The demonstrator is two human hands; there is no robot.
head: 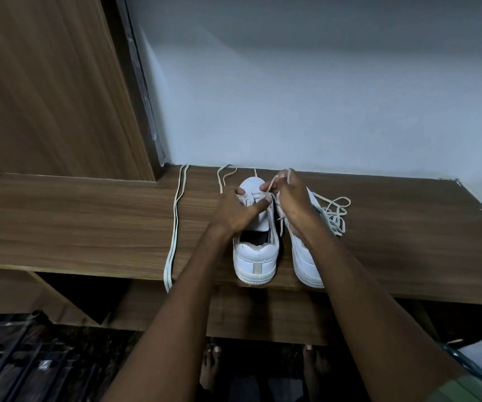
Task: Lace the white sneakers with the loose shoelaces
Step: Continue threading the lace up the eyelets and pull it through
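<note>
— On the wooden table [88, 216], what do you have in front of you?

— Two white sneakers, heels toward me; the left sneaker [255, 250] stands just beside the right sneaker [306, 256], both near the front edge; my left hand [238, 211] lies on top of the left sneaker, the fingers curled around its tongue and eyelet part; my right hand [293, 198] is lifted a little above the shoes and pinches the shoelace [270, 185] between thumb and fingers; this lace goes down to the front eyelets.

— What stands in the way of your view?

— My own hands and forearms; they cover the middle of both shoes, so how many eyelets are laced I cannot tell.

— And around?

— A folded lace [174, 224] lies straight at the left, well apart from the shoes, its loop hanging over the table edge; a tangled lace [335, 213] lies right of the right sneaker; behind is a pale wall [321, 97], at the left a wooden panel [45, 82]; under the table I see my bare feet [210, 369].
</note>
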